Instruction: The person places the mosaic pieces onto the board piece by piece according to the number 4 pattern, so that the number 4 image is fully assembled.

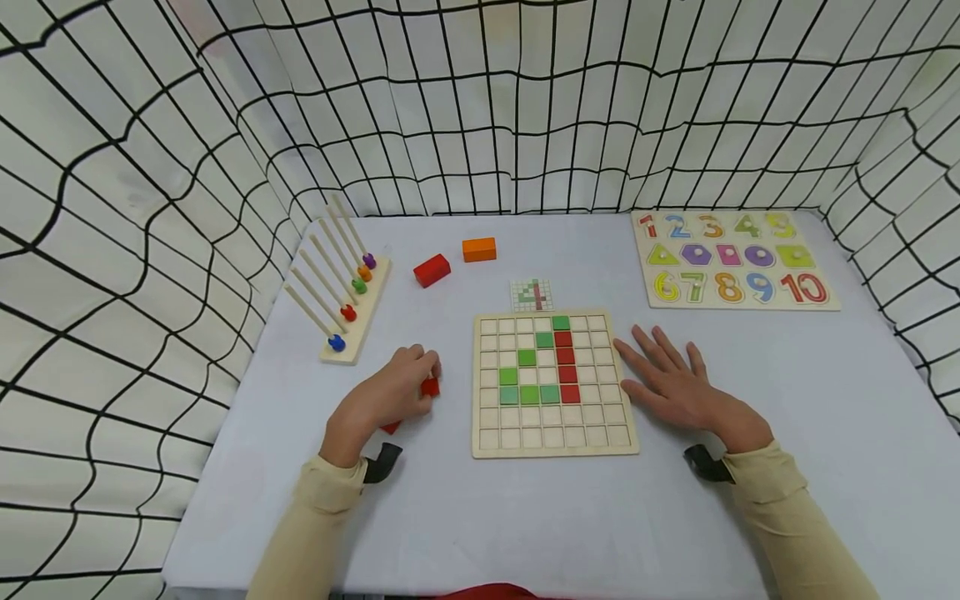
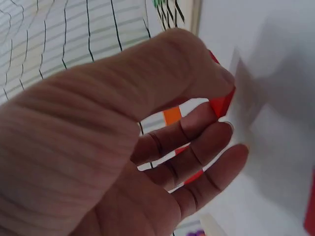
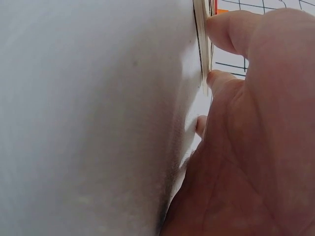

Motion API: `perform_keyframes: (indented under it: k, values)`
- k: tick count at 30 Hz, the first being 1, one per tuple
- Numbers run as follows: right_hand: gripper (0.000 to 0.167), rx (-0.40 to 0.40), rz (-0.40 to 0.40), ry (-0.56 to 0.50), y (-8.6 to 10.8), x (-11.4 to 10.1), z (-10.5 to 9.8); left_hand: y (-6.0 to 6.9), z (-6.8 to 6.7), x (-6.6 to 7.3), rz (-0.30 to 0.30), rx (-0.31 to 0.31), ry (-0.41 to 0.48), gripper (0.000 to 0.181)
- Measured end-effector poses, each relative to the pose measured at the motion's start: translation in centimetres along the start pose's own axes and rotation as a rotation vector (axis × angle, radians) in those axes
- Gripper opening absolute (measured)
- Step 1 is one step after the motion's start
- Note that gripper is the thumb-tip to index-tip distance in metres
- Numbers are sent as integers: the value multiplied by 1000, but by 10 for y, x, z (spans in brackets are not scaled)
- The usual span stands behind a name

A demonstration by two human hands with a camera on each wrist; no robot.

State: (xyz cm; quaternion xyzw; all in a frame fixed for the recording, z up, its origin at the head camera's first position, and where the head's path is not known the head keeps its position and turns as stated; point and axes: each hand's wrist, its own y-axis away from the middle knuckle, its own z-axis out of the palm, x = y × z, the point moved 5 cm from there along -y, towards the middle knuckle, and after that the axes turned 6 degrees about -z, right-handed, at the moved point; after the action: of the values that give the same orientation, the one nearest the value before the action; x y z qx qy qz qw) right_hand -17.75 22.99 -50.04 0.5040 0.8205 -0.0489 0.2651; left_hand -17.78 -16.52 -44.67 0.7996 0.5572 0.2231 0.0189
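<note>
My left hand [image 1: 390, 387] pinches a small red square tile [image 2: 221, 105] between thumb and index finger, just above the table left of the board. Under that hand another red piece [image 1: 391, 427] lies partly hidden. A wooden grid board [image 1: 480, 433] lies in the middle, with several green tiles [image 1: 527, 357] and a column of red tiles [image 1: 566, 356] in its squares. My right hand [image 1: 675, 383] rests with spread fingers at the board's right side, thumb and index fingertips touching its edge. Beyond the board's far edge lies a small pattern card [image 1: 531, 296].
A wooden peg stand [image 1: 348, 350] with coloured beads stands at the left. Red [image 1: 432, 271] and orange [image 1: 479, 250] blocks lie at the back. A number and shape puzzle board [image 1: 738, 300] lies at the back right. Black netting [image 1: 525, 133] surrounds the table.
</note>
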Motion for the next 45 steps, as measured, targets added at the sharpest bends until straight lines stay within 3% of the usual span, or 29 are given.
perform_keyframes:
  k: [6,10,20,30,37,45]
  values:
    - [71,-15,3,18,0,1,0,-12,-3,39,141,16,-23,29]
    - [71,-11,2,20,0,0,0,-21,-4,55,193,14,-40,32]
    - [70,37,-31,-11,0,1,0,-33,1,82,236,-57,-43,29]
    - [71,-18,-2,12,0,-3,-3,-40,6,105,341,-34,-66,23]
    - [71,-21,-2,11,1,-2,-1,-42,20,125,449,-44,-59,20]
    - [71,-20,1,22,1,-1,0,-45,32,142,466,-95,-52,21]
